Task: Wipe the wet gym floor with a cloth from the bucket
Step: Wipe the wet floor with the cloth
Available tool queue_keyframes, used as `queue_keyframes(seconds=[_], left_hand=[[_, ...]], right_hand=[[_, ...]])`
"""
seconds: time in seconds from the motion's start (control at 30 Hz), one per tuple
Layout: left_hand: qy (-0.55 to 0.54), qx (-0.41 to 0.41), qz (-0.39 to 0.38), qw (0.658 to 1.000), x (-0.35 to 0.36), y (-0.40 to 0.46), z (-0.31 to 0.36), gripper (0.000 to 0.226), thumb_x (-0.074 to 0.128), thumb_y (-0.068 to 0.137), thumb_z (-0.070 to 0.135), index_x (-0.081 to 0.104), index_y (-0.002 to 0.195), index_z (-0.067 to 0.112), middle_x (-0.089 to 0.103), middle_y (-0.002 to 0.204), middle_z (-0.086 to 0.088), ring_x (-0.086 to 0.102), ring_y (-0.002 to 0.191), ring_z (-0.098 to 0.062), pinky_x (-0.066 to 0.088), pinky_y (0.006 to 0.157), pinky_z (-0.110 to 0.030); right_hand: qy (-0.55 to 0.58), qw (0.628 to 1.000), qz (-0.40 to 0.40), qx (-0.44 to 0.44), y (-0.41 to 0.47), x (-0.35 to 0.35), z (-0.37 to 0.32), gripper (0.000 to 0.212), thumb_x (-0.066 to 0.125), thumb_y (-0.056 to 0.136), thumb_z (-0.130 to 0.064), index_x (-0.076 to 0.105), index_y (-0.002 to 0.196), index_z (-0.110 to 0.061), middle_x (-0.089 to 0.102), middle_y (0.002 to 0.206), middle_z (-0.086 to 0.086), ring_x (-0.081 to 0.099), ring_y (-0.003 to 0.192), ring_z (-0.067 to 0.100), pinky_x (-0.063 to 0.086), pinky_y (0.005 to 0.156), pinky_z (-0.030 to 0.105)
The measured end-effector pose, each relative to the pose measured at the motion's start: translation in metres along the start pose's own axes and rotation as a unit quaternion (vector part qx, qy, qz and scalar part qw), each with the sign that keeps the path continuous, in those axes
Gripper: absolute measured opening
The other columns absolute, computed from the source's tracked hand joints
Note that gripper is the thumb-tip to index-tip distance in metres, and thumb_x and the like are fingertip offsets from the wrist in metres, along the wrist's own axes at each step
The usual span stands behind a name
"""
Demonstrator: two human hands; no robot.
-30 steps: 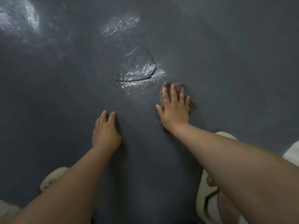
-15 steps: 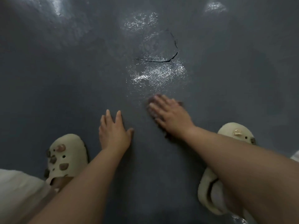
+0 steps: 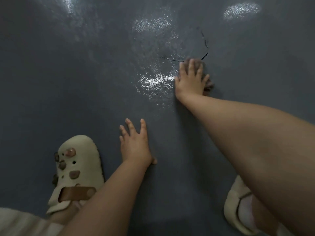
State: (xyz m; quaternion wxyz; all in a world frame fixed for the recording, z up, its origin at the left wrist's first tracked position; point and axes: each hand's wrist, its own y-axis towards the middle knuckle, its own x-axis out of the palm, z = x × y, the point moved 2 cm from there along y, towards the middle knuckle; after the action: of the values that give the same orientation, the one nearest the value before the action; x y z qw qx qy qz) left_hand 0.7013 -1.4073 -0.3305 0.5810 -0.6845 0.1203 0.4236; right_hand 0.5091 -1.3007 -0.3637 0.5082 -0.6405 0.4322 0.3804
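I'm mid-wipe: my right hand (image 3: 190, 80) presses the cloth (image 3: 208, 85) flat, fingers straight, beside the wet patch (image 3: 154, 81). My left hand (image 3: 134, 143) rests spread and empty on the floor (image 3: 68, 82). Next, I judge, sweep the cloth across that sheen.

I'm down on what looks like an indoor gym or sports room, going by the floor (image 3: 85, 82): one wide, seamless sheet of dark grey, lightly pebbled rubber or vinyl. It shines in wet patches (image 3: 155, 82) where overhead light reflects, and a thin curved crack (image 3: 205, 48) runs through the surface. My cream clogs (image 3: 76, 171) stand on it. The dim view shows only floor, so I can't be certain.
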Motion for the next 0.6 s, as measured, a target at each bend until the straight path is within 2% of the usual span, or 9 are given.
queue_keyframes(seconds=[0.1,0.2,0.33,0.37,0.43,0.5,0.6], left_hand=[[-0.009,0.007,0.003,1.000,0.000,0.000,-0.001,0.135,0.086,0.061,0.040,-0.015,0.149,0.022,-0.022,0.153,-0.021,-0.010,0.143,-0.041,0.011,0.116,-0.044],[-0.019,0.017,0.012,1.000,0.002,0.000,-0.005,0.132,0.085,0.060,0.040,-0.009,0.150,0.020,-0.020,0.154,-0.019,-0.011,0.143,-0.040,0.008,0.117,-0.042],[-0.026,0.021,0.017,0.999,0.003,-0.001,-0.008,0.132,0.085,0.060,0.041,-0.009,0.150,0.022,-0.022,0.154,-0.018,-0.012,0.143,-0.039,0.007,0.117,-0.042],[-0.025,0.020,0.017,0.999,0.003,-0.001,-0.007,0.134,0.085,0.060,0.041,-0.012,0.149,0.022,-0.023,0.153,-0.018,-0.012,0.143,-0.039,0.008,0.117,-0.042],[-0.029,0.020,0.011,0.999,0.003,-0.002,-0.007,0.135,0.085,0.061,0.041,-0.016,0.149,0.023,-0.025,0.153,-0.018,-0.014,0.143,-0.038,0.008,0.117,-0.042],[-0.037,0.022,0.004,0.999,0.003,-0.002,-0.008,0.135,0.085,0.062,0.041,-0.018,0.148,0.023,-0.027,0.152,-0.016,-0.016,0.142,-0.038,0.007,0.117,-0.042],[-0.042,0.025,0.005,0.999,0.003,-0.002,-0.009,0.134,0.084,0.063,0.041,-0.017,0.148,0.024,-0.029,0.152,-0.016,-0.017,0.142,-0.038,0.006,0.117,-0.041]], right_hand=[[-0.055,0.985,-0.036,-0.157,-0.022,0.017,-0.048,0.056,0.031,0.100,-0.041,0.010,0.151,-0.031,-0.007,0.160,-0.001,-0.009,0.145,0.032,-0.001,0.114,0.054],[-0.082,0.943,-0.058,-0.319,-0.070,0.041,-0.088,0.054,0.032,0.099,-0.042,0.016,0.150,-0.033,-0.002,0.160,-0.003,-0.007,0.146,0.025,0.001,0.115,0.049],[-0.089,0.908,-0.063,-0.405,-0.068,0.041,-0.082,0.051,0.034,0.100,-0.040,0.021,0.149,-0.033,0.006,0.159,-0.004,0.002,0.147,0.018,0.006,0.117,0.039],[-0.089,0.906,-0.054,-0.411,-0.060,0.037,-0.074,0.051,0.035,0.100,-0.039,0.023,0.149,-0.032,0.008,0.159,-0.003,0.004,0.147,0.018,0.010,0.117,0.037],[-0.068,0.929,-0.036,-0.362,-0.041,0.026,-0.054,0.051,0.038,0.099,-0.035,0.025,0.149,-0.030,0.009,0.159,-0.001,0.005,0.147,0.018,0.014,0.117,0.037],[-0.035,0.964,-0.011,-0.263,-0.024,0.013,-0.026,0.051,0.037,0.100,-0.032,0.023,0.149,-0.028,0.007,0.159,0.001,0.006,0.147,0.020,0.012,0.118,0.038],[-0.017,0.991,0.032,-0.127,-0.006,-0.006,0.022,0.053,0.035,0.101,-0.031,0.019,0.151,-0.024,0.006,0.159,0.007,0.013,0.145,0.027,0.013,0.116,0.040]])
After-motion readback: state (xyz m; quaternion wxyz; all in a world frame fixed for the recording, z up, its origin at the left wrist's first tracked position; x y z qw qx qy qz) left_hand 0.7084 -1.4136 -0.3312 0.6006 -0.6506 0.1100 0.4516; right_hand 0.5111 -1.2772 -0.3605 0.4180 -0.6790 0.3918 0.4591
